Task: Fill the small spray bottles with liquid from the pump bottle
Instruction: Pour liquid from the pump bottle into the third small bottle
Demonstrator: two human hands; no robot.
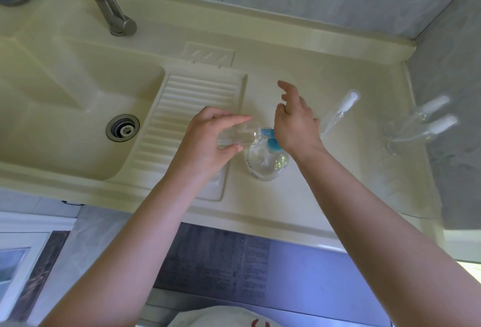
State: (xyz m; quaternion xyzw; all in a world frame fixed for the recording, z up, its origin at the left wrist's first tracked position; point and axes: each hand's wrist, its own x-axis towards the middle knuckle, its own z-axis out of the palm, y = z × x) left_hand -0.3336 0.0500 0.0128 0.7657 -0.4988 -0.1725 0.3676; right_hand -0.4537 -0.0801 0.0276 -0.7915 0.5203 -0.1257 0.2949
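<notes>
A left hand (pixel 208 134) grasps a small clear spray bottle (pixel 238 135), tilted sideways, its mouth at the blue pump nozzle (pixel 269 135) of a pump bottle (pixel 264 163) standing on the cream worktop (pixel 299 196). The right hand's (pixel 295 120) grip is released, fingers spread, palm over the pump.

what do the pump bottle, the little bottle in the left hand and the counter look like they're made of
Pump bottle: clear glossy plastic by the look, see-through body, blue opaque pump head. Small bottle in the left hand: clear, probably plastic; glass can't be ruled out. Counter: cream moulded surface with a soft sheen, perhaps resin or artificial stone.
</notes>
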